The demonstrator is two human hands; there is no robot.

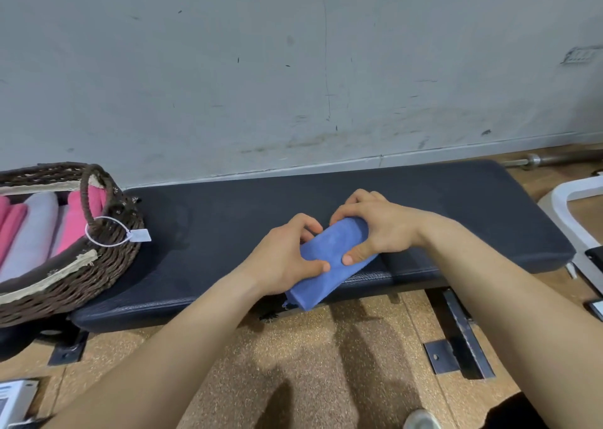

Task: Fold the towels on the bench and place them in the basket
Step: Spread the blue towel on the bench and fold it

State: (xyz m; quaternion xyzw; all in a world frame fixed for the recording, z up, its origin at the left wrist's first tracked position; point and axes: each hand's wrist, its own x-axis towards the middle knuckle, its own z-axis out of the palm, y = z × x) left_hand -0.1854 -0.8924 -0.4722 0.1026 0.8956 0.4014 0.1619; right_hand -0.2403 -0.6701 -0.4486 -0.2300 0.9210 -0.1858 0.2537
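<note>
A folded blue cloth towel (329,259) lies slantwise at the front edge of the dark padded bench (228,233), a little right of its middle. The towel's near end hangs just past that edge, over the speckled brown floor (293,363).

The left hand (284,262) grasps the towel's near left side, thumb on top and fingers curled over the far side. The right hand (378,229) grasps the far end the same way, its thumb pressed on the upper face close to the left thumb. The far end of the towel is hidden under the right hand.

Bare bench padding stretches to either side of the hands, with a wide strip behind them up to the scuffed grey wall (293,70).

At the bench's left end sits a brown woven wicker basket (107,265), cut off by the left border of the view. What carries it cannot be made out. Inside it, rolled pink towels (78,220) and a pale rolled towel (36,229) lie side by side, touching. A white paper tag (141,235) hangs from the basket's handle.

Beyond the bench's right end, a white frame (567,200) and a steel bar (554,159) along the wall's foot are both cut off.
</note>
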